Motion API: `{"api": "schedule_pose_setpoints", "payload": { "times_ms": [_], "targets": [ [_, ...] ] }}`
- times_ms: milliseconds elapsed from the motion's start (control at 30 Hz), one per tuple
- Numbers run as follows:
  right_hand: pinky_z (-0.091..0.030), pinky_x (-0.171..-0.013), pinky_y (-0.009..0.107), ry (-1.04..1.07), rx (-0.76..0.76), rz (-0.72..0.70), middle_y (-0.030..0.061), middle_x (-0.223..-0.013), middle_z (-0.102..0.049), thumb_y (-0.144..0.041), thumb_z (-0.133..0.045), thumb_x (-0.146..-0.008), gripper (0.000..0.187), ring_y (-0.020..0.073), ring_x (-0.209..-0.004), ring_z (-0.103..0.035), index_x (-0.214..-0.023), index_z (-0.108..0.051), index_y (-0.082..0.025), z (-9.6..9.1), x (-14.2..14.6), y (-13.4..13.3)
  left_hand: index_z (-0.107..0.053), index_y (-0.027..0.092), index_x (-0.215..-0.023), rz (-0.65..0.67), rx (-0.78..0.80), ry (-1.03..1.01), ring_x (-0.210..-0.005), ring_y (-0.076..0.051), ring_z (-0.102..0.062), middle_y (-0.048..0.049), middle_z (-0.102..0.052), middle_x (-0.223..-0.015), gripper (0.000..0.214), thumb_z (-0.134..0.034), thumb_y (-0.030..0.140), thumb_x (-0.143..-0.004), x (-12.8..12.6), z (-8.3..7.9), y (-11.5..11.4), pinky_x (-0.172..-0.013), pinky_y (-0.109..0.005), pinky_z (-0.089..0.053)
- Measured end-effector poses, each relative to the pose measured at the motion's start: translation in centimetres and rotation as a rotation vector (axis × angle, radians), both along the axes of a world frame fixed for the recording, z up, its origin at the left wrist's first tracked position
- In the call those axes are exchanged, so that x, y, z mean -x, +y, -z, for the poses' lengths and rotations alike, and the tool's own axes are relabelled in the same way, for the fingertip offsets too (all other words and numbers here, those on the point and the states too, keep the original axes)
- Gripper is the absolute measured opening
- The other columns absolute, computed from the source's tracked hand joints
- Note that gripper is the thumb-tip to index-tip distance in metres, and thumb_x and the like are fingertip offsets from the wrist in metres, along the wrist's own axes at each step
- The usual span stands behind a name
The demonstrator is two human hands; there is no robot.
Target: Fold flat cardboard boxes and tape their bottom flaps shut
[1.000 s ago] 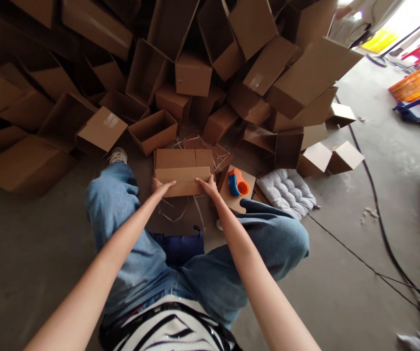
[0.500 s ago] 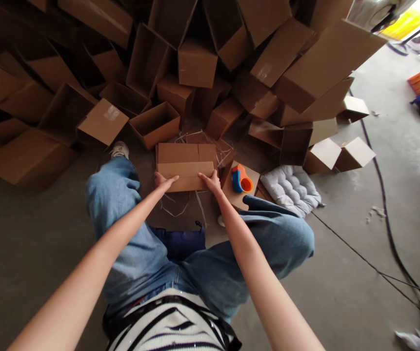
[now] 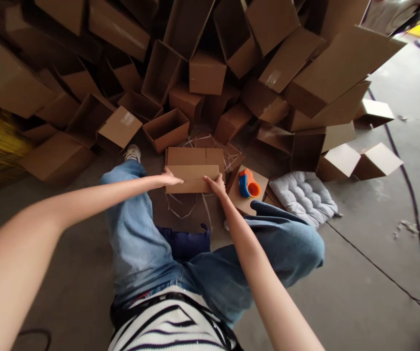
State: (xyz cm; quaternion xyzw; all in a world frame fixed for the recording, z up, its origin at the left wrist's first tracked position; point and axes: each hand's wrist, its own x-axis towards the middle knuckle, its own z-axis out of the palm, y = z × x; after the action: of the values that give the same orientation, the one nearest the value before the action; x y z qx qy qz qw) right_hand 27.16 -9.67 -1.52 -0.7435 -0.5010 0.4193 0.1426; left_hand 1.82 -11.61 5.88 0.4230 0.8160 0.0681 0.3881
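Note:
Between my feet lies a cardboard box [image 3: 195, 171], its near flap folded across the top. My left hand [image 3: 170, 179] grips the box's left end, thumb lying along the flap and fingers hidden behind the side. At the right end, my right hand [image 3: 216, 184] holds the box the same way, thumb on the flap. Just right of it, an orange and blue tape dispenser [image 3: 249, 184] rests on a flat piece of cardboard [image 3: 237, 199]. Loose pale straps [image 3: 180, 214] lie on the floor around the box.
A high heap of cardboard boxes [image 3: 207, 73] rises in front. To the right lie a grey tufted cushion [image 3: 303, 197] and a black cable [image 3: 410, 187]. A yellow crate [image 3: 1, 146] stands at the left. A dark blue cushion-like item [image 3: 186, 242] sits between my legs.
My view has swung left, bringing the yellow crate further in. My left elbow has moved outward, and the left hand now lies flatter across the box's end. Both hands stay on the box.

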Motion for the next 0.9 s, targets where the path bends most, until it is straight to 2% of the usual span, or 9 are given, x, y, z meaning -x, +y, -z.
{"api": "schedule_pose_setpoints", "payload": {
  "times_ms": [67, 100, 167, 233, 333, 533, 633, 733, 900],
  "targets": [
    [-0.046, -0.112, 0.045, 0.006, 0.006, 0.0, 0.0124, -0.139, -0.065, -0.064, -0.072, -0.08, 0.076, 0.0309, -0.131, -0.061, -0.14, -0.045, -0.025, -0.3, 0.1, -0.2, -0.038, 0.006, -0.152, 0.196, 0.026, 0.035, -0.135, -0.042, -0.056, -0.0281, -0.057, -0.146, 0.111, -0.09, 0.049, -0.063, 1.7, -2.6, -0.4, -0.105, -0.041, -0.049],
    [-0.046, -0.111, 0.044, 0.013, 0.008, -0.003, 0.0124, -0.139, -0.065, -0.063, -0.072, -0.081, 0.076, 0.0304, -0.131, -0.061, -0.141, -0.044, -0.025, -0.5, 0.1, -0.3, -0.041, 0.008, -0.15, 0.266, -0.034, 0.041, -0.136, -0.039, -0.056, -0.0252, -0.057, -0.147, 0.104, -0.087, 0.051, -0.067, 2.7, -3.9, -1.0, -0.106, -0.038, -0.048],
    [-0.047, -0.11, 0.043, 0.036, 0.003, -0.014, 0.012, -0.14, -0.065, -0.06, -0.071, -0.082, 0.075, 0.0299, -0.131, -0.062, -0.142, -0.043, -0.025, -0.9, 0.1, -0.5, -0.048, 0.015, -0.144, 0.326, -0.172, 0.03, -0.139, -0.034, -0.054, -0.0185, -0.056, -0.15, 0.087, -0.081, 0.05, -0.072, 4.3, -5.9, -3.0, -0.11, -0.034, -0.044],
    [-0.048, -0.108, 0.042, 0.064, -0.01, -0.023, 0.0117, -0.14, -0.065, -0.059, -0.07, -0.083, 0.072, 0.0304, -0.13, -0.062, -0.141, -0.044, -0.024, -1.3, 0.1, -0.5, -0.058, 0.022, -0.132, 0.308, -0.257, -0.029, -0.134, -0.03, -0.059, -0.0129, -0.062, -0.142, 0.066, -0.077, 0.047, -0.074, 4.8, -6.5, -5.8, -0.111, -0.035, -0.045],
    [-0.049, -0.107, 0.042, 0.076, -0.017, -0.025, 0.0131, -0.139, -0.065, -0.057, -0.07, -0.083, 0.069, 0.0314, -0.13, -0.063, -0.139, -0.047, -0.023, -1.2, 0.1, -0.3, -0.066, 0.027, -0.111, 0.158, -0.302, -0.151, -0.123, -0.03, -0.065, -0.0104, -0.071, -0.124, 0.043, -0.075, 0.041, -0.071, 3.2, -4.5, -10.0, -0.107, -0.04, -0.051],
    [-0.049, -0.105, 0.041, 0.062, -0.039, -0.001, 0.0118, -0.14, -0.064, -0.058, -0.072, -0.082, 0.073, 0.0311, -0.131, -0.062, -0.143, -0.045, -0.026, -0.6, 0.1, 0.1, -0.066, 0.027, -0.11, 0.084, -0.309, -0.306, -0.13, -0.029, -0.062, -0.0141, -0.065, -0.136, 0.035, -0.067, 0.04, -0.077, -1.9, 1.8, -14.9, -0.102, -0.042, -0.056],
    [-0.048, -0.106, 0.043, 0.058, -0.025, -0.003, 0.0129, -0.14, -0.065, -0.059, -0.071, -0.082, 0.075, 0.0331, -0.131, -0.062, -0.144, -0.045, -0.025, -0.6, 0.1, 0.2, -0.06, 0.026, -0.118, -0.127, -0.316, -0.282, -0.135, -0.027, -0.059, -0.0159, -0.062, -0.142, 0.036, -0.062, 0.037, -0.084, -2.5, 3.0, -14.4, -0.102, -0.04, -0.056],
    [-0.048, -0.106, 0.044, 0.059, -0.023, -0.013, 0.0142, -0.14, -0.064, -0.06, -0.07, -0.082, 0.076, 0.0347, -0.132, -0.061, -0.144, -0.045, -0.023, -0.6, 0.1, 0.2, -0.048, 0.017, -0.137, -0.299, -0.367, -0.154, -0.143, -0.026, -0.051, -0.0224, -0.052, -0.152, 0.052, -0.06, 0.037, -0.09, -1.9, 3.4, -11.5, -0.109, -0.035, -0.051],
    [-0.049, -0.106, 0.041, 0.072, -0.05, -0.01, 0.0116, -0.139, -0.065, -0.058, -0.07, -0.083, 0.073, 0.0319, -0.131, -0.062, -0.143, -0.046, -0.024, -0.4, 0.1, 0.2, -0.038, 0.003, -0.151, -0.245, -0.309, 0.04, -0.148, -0.03, -0.045, -0.0294, -0.047, -0.155, 0.08, -0.068, 0.045, -0.09, -0.9, 3.7, -5.6, -0.12, -0.033, -0.038]
  ]
}}
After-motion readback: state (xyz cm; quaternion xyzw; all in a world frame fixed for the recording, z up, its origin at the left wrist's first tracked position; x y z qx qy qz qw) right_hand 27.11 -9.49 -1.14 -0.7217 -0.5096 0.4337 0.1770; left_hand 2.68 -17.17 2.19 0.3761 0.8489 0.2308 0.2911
